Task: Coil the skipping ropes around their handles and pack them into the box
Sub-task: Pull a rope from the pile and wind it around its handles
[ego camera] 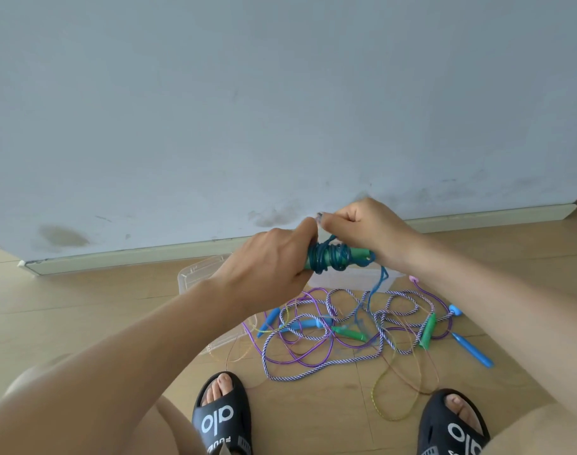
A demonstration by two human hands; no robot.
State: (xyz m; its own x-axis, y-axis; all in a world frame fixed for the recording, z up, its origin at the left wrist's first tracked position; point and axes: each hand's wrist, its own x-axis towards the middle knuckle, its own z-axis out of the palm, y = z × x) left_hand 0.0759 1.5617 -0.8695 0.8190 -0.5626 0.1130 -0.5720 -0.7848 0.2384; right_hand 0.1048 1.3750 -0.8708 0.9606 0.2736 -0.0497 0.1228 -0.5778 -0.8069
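Gripping the green plastic handles (pixel 356 254) in my left hand (pixel 264 264), my raised right hand (pixel 366 228) pinches their thin blue rope (pixel 329 257).

A wooden floor (pixel 83 310) is covered by a tangle of ropes (pixel 346 330), a clear box (pixel 195 277) and two black slippers (pixel 223 418).

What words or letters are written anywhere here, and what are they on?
"alo" in big white letters on the strap of the left black slipper.
"alo" in part on the right black slipper; its strap is cut off by the picture's edge.
Small white letters under the "alo" on the left slipper: too small and blurred to read.
Nothing to read on the rope handles, the clear box or the wall.
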